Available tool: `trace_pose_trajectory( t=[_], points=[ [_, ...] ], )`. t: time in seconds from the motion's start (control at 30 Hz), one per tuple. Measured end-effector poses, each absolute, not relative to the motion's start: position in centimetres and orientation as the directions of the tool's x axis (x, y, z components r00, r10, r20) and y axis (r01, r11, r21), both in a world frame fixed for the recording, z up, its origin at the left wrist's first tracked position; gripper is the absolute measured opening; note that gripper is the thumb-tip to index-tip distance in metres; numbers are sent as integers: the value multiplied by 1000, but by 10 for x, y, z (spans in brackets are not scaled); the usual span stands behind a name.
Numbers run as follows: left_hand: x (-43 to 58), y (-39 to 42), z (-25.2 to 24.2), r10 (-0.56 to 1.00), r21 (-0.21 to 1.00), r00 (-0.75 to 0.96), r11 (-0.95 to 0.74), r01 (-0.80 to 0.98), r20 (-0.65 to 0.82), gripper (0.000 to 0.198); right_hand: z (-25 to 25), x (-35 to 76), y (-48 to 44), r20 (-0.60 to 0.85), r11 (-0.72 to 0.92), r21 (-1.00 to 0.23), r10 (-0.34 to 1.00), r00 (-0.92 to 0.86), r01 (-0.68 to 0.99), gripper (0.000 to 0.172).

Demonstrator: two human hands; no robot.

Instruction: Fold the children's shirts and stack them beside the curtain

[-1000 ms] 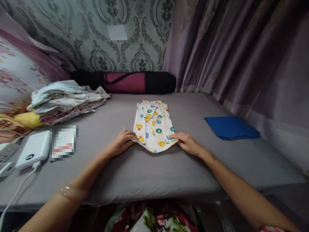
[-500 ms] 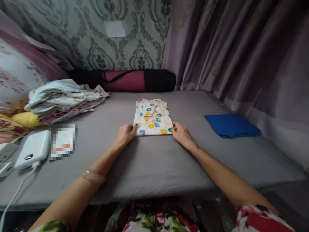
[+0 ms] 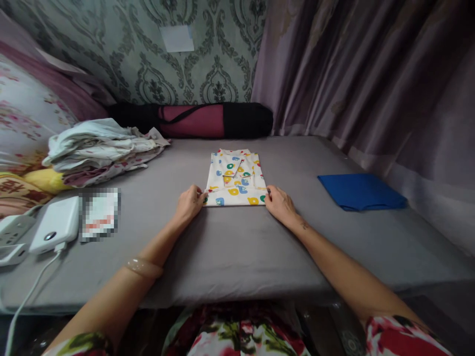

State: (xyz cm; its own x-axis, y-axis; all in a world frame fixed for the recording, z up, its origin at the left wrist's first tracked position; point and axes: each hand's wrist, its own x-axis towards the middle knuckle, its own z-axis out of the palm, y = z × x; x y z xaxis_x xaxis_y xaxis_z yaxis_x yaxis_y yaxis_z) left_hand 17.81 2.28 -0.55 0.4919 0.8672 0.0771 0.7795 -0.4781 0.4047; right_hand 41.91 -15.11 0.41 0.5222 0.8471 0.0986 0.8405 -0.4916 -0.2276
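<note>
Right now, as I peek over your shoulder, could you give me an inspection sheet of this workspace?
Surface: grey bed sheet, smooth and flat.
Job's things: folded patterned garment, lying flat mid-bed.
Clutter: clothes pile far left; folded blue cloth on the right; power bank and blurred card near left; rolled bag along the wall.
Hands: left hand and right hand touch the garment's near corners; whether they pinch it cannot be told.
Cables: white cable runs from the power bank off the near left edge.
Surroundings: patterned wallpaper, curtain, floral pillow.
</note>
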Motion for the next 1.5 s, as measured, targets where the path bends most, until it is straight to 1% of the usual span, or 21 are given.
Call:
trace_pose_trajectory(
  t=[0.1, 0.17, 0.23, 0.27, 0.33, 0.4, 0.47, 0.53, 0.63, 0.73, 0.8, 0.97, 1.03, 1.1, 1.13, 1.23, 1.3, 1.4, 1.5],
  points=[
    [169, 32, -8, 868, 412, 488, -480, 774, 94, 26, 11, 425, -149, 21, -486, -233, 863, 504, 842, 32],
    [164, 34, -6, 860, 392, 487, -505, 769, 152, 25, 18, 424, -150, 5, -492, -200, 864, 503, 847, 33],
    [164, 30, -4, 813, 360, 526, -582, 729, 248, 23, 25, 416, -148, 59, -478, -137, 870, 489, 868, 35],
    [166, 27, -3, 764, 341, 573, -645, 684, 295, 25, 27, 410, -147, 98, -444, -109, 886, 454, 890, 37],
    [175, 18, -2, 627, 299, 701, -779, 552, 340, 32, 26, 396, -140, 151, -292, -80, 942, 301, 953, 43],
    [188, 8, -4, 490, 254, 818, -868, 426, 303, 40, 21, 384, -130, 149, -87, -76, 984, 98, 993, 48],
    [203, 1, -6, 422, 204, 881, -901, 382, 214, 47, 13, 376, -120, 118, 54, -76, 992, -45, 996, 54],
    [214, -2, -8, 416, 151, 900, -906, 396, 132, 53, 5, 374, -111, 85, 113, -85, 991, -106, 990, 58],
    [222, 2, -9, 430, 85, 899, -902, 423, 87, 59, -1, 379, -104, 63, 149, -105, 988, -143, 983, 59],
    [222, 8, -11, 443, 75, 896, -895, 439, 41, 62, -4, 385, -103, 16, 159, -147, 987, -158, 976, 59],
    [221, 12, -15, 449, 96, 893, -890, 446, 12, 62, -5, 387, -105, -10, 150, -180, 988, -154, 972, 58],
    [219, 16, -19, 437, 152, 899, -889, 431, 10, 62, -3, 388, -106, -26, 130, -239, 990, -140, 962, 57],
    [220, 18, -16, 426, 165, 904, -890, 424, -26, 63, 0, 390, -103, -50, 126, -284, 988, -146, 951, 57],
    [222, 18, -10, 414, 169, 908, -892, 419, -65, 63, 2, 393, -100, -68, 93, -334, 990, -122, 938, 57],
    [223, 18, -8, 426, 162, 903, -888, 430, -62, 63, 2, 395, -99, -54, 61, -340, 995, -85, 938, 58],
    [227, 14, -4, 545, 129, 838, -833, 539, 19, 62, -1, 398, -98, 39, -67, -275, 996, 81, 959, 60],
    [229, 12, -6, 612, 125, 790, -787, 605, 33, 63, -6, 398, -100, 56, -120, -228, 989, 136, 966, 61],
    [229, 12, -11, 618, 143, 786, -778, 612, -6, 62, -11, 397, -101, 28, -134, -220, 989, 144, 966, 62],
    [230, 18, -11, 595, 176, 802, -786, 593, -44, 62, -8, 402, -98, -7, -126, -256, 992, 128, 958, 62]
  ],
)
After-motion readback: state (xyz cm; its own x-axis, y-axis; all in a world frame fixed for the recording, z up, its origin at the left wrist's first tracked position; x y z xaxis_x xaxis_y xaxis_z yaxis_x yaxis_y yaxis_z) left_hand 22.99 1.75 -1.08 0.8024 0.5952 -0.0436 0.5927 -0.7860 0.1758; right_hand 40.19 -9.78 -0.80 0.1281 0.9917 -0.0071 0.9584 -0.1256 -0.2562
